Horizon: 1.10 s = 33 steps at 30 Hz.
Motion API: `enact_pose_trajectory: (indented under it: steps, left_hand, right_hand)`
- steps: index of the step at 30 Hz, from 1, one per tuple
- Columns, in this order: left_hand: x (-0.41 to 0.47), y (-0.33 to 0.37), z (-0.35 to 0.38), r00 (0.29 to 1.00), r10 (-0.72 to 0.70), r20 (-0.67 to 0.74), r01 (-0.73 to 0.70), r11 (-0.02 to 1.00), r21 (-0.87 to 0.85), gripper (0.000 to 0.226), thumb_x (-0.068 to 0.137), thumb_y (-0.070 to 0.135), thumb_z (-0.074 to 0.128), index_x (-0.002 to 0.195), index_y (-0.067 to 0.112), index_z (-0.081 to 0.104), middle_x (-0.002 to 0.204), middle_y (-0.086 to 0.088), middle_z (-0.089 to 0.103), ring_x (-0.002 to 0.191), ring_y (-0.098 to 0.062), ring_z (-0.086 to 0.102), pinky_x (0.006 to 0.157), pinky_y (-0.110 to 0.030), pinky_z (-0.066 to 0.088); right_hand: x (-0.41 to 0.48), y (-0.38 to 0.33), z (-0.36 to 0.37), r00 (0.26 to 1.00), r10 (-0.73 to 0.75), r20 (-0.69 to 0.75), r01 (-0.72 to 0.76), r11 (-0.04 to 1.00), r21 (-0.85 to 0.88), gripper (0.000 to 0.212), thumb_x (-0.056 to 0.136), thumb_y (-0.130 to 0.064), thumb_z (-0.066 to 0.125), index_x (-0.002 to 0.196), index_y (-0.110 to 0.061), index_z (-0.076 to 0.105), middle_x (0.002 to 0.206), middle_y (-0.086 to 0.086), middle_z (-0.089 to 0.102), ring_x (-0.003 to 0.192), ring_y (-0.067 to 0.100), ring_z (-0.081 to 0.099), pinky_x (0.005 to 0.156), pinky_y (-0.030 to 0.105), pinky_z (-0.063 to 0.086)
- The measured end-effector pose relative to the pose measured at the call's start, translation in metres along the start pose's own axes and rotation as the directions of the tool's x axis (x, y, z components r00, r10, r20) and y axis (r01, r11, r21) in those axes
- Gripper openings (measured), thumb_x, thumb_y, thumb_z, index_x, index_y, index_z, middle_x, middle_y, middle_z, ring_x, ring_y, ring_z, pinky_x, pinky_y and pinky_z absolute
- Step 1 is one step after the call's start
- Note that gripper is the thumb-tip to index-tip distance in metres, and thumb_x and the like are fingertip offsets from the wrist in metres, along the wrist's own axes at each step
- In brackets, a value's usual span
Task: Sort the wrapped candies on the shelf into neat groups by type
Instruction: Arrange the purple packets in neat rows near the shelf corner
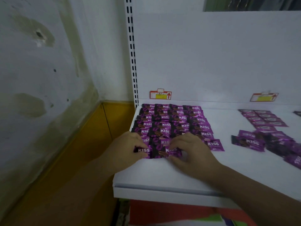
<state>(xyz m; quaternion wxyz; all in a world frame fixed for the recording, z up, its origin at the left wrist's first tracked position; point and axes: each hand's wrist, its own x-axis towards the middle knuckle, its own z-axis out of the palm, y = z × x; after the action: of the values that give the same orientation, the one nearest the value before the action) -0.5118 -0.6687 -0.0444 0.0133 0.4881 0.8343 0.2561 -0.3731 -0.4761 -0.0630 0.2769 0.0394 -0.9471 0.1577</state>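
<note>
Pinching purple KISS candies, left grip and right grip each grasp one.

A stained, blotched wall fills nine to eleven o'clock. A white slotted upright rises at twelve beside the white back panel. On that panel, a red-and-yellow price tag hangs near centre and a second tag at three. A yellow floor lies at seven, with red and green packaging at five.
</note>
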Motion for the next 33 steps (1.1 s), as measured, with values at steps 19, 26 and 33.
enact_pose_trajectory:
  steps: [19, 26, 33]
  left_hand:
    - [0.042, 0.008, -0.003, 0.997, 0.076, -0.017, -0.076, 0.996, 0.037, 0.032, 0.089, 0.038, 0.054, 0.119, 0.028, 0.059, 0.108, 0.015, 0.054, 0.097, 0.0, 0.046, 0.079, -0.013, 0.036]
    - [0.1, 0.057, 0.034, 0.982, 0.118, 0.149, -0.135, 0.985, 0.108, 0.056, 0.092, 0.048, 0.044, 0.142, 0.026, 0.031, 0.148, 0.002, 0.031, 0.137, -0.016, 0.025, 0.113, -0.037, 0.024]
    - [0.133, 0.121, 0.076, 0.927, 0.32, 0.198, -0.336, 0.941, 0.052, 0.049, 0.093, 0.041, 0.047, 0.138, 0.022, 0.038, 0.145, 0.001, 0.037, 0.133, -0.015, 0.03, 0.108, -0.03, 0.025]
  right_hand:
    - [0.005, 0.004, -0.005, 0.997, 0.023, 0.08, -0.015, 0.995, -0.097, 0.035, 0.083, -0.043, 0.058, 0.104, -0.017, 0.068, 0.113, -0.001, 0.064, 0.105, 0.015, 0.057, 0.092, 0.034, 0.043]
    - [-0.02, 0.034, -0.04, 0.99, 0.118, 0.074, -0.096, 0.963, -0.251, 0.045, 0.082, -0.04, 0.063, 0.119, -0.016, 0.061, 0.134, 0.012, 0.052, 0.125, 0.029, 0.046, 0.106, 0.044, 0.035]
    - [-0.09, 0.063, -0.087, 0.962, 0.274, -0.02, -0.265, 0.905, -0.331, 0.039, 0.081, -0.035, 0.066, 0.115, -0.015, 0.064, 0.129, 0.011, 0.056, 0.122, 0.029, 0.05, 0.103, 0.042, 0.036]
